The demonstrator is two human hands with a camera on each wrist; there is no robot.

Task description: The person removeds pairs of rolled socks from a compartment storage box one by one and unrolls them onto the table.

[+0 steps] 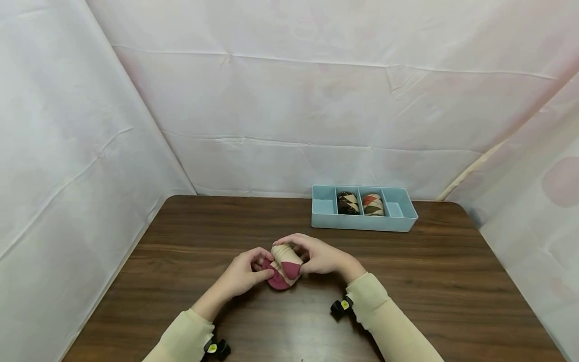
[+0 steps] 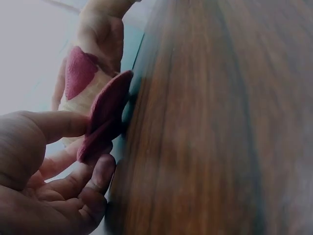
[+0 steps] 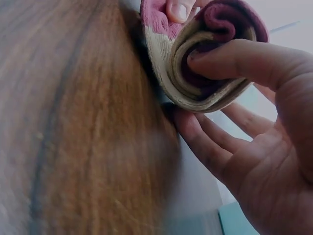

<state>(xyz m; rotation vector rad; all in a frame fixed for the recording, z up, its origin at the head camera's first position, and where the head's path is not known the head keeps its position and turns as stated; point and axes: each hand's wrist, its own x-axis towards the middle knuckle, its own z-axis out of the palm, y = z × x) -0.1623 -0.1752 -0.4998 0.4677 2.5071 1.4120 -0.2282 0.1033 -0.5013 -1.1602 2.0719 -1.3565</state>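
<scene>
A pair of cream and magenta socks (image 1: 289,257), partly rolled up, is between both hands just above or on the table. My left hand (image 1: 244,271) pinches the flat magenta end between thumb and fingers, as the left wrist view also shows at the sock end (image 2: 105,110). My right hand (image 1: 322,255) grips the rolled part. In the right wrist view the coiled layers of the roll (image 3: 215,93) are visible, with the right thumb (image 3: 234,61) pressed into the coil's end and the fingers around its outer side.
A light blue divided tray (image 1: 362,222) stands at the table's back edge, right of centre. Two middle compartments hold rolled socks, one dark-patterned (image 1: 348,203) and one red, green and cream (image 1: 373,205). Pale cloth (image 1: 289,100) hangs behind the brown wooden table (image 1: 429,281).
</scene>
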